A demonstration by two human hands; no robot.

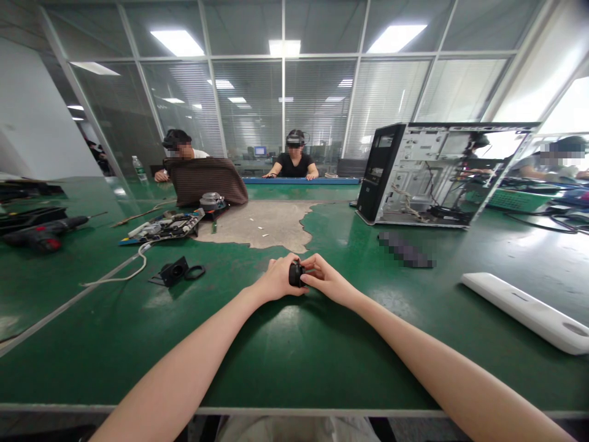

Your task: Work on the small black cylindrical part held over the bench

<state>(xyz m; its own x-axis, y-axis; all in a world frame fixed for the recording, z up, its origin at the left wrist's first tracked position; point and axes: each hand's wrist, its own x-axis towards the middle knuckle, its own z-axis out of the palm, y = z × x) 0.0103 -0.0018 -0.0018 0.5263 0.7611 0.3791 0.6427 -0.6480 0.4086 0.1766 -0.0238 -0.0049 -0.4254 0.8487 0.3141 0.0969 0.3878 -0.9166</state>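
Between my two hands, just above the green table, is a small black cylindrical part, much like a lens barrel. My left hand wraps round it from the left. From the other side, the fingertips of my right hand press on its right end. Fingers cover much of the part, so its exact kind does not show. To the left on the table lie a black square bracket with a round hole and, beside it, a black ring.
An opened computer case stands at the right, with a white elongated object nearer me. At left are a circuit board, a power drill and a pale cable. Other people sit across and at right.
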